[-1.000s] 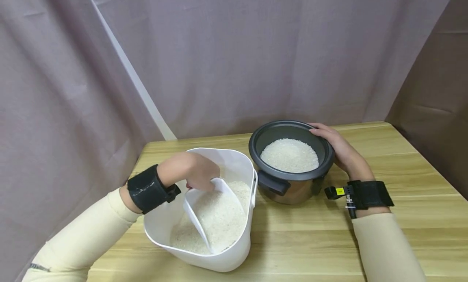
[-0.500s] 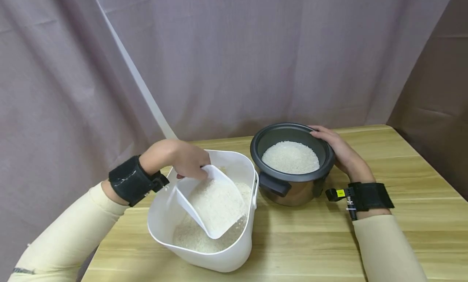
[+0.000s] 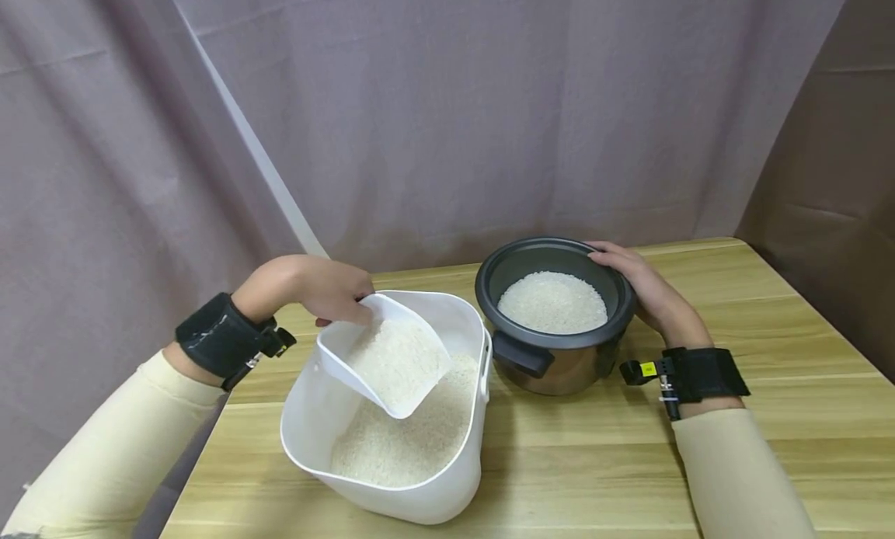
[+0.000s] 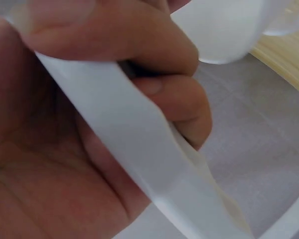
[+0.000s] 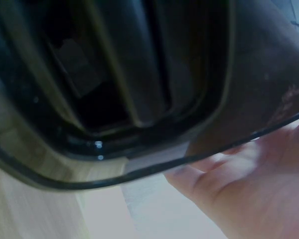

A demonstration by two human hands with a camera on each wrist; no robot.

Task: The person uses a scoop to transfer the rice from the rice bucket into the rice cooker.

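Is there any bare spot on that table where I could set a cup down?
Yes: bare wooden table right of the pot, beyond the right hand, and along the near edge. It is crowded where the white bin meets the pot, under the left hand holding the scoop.

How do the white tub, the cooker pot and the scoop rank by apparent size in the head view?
1. white tub, largest, though it also sits nearest the camera.
2. cooker pot, clearly smaller across; the right hand rests on its rim.
3. scoop, smallest, full of rice, held by the left hand above the tub.
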